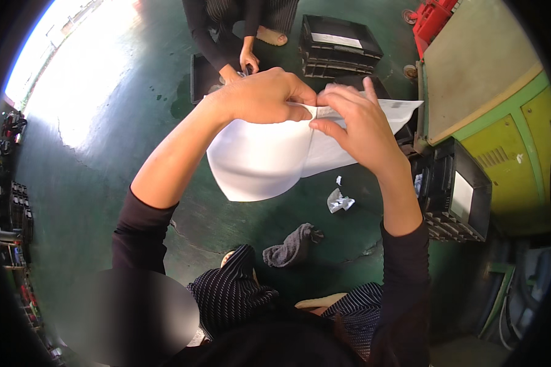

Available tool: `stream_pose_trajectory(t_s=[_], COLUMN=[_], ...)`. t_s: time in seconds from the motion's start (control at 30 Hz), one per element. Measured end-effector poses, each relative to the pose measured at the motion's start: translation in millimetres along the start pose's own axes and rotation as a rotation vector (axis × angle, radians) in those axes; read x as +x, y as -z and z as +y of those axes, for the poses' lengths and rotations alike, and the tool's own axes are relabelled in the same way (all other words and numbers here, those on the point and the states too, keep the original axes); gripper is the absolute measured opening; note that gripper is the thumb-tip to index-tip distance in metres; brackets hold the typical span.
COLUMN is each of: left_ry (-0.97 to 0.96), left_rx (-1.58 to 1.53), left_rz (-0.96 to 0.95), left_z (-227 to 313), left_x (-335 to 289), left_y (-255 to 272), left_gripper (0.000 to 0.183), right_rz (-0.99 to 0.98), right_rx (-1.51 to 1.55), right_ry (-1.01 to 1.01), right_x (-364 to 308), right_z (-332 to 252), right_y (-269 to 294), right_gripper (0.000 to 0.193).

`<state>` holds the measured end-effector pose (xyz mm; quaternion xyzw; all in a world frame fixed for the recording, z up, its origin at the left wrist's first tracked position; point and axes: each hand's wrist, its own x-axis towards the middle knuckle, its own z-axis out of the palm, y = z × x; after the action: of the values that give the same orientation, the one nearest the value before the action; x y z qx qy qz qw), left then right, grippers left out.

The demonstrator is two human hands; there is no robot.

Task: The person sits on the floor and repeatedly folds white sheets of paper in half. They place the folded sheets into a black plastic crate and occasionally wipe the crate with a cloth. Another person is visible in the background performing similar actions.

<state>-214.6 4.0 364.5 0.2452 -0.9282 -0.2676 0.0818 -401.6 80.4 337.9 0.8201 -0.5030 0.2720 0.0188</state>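
White sheet (260,156) in both hands. Left hand (264,96) and right hand (362,125) close in on its far edge, each grip pinching beside a small fold (thumbs near each other). Sheet spreads from there toward the body; long axis runs roughly left to right, a bowed panel under the left grip, a flatter flap reaching beyond the right. Fold lies between, neither hand clearly nearer. Grey cloth (291,246) on floor (92,189), bodyward of both grips.
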Motion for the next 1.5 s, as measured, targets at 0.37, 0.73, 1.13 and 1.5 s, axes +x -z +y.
stream_pose_trajectory(t_s=[0.37, 0.73, 1.13, 1.5], left_ry=[0.026, -0.172, -0.300, -0.486], left_rx=[0.220, 0.111, 0.407, 0.431], left_rz=[-0.032, 0.231, 0.528, 0.533], left_z=[7.2, -12.8, -49.2, -40.6], left_x=[-22.4, -33.4, -63.1, -64.0], left_y=[24.6, 13.0, 16.2, 12.9], left_gripper=[0.018, 0.012, 0.017, 0.017], right_rz=[-0.184, -0.133, -0.117, -0.058], right_rx=[0.349, 0.500, 0.547, 0.850], right_ry=[-0.144, -0.127, -0.610, -0.626], right_x=[29.4, 32.1, -34.1, -48.6], right_z=[-21.1, -17.1, 21.4, 56.7], right_y=[-2.3, -4.0, 45.3, 28.2], right_gripper=[0.019, 0.016, 0.016, 0.014])
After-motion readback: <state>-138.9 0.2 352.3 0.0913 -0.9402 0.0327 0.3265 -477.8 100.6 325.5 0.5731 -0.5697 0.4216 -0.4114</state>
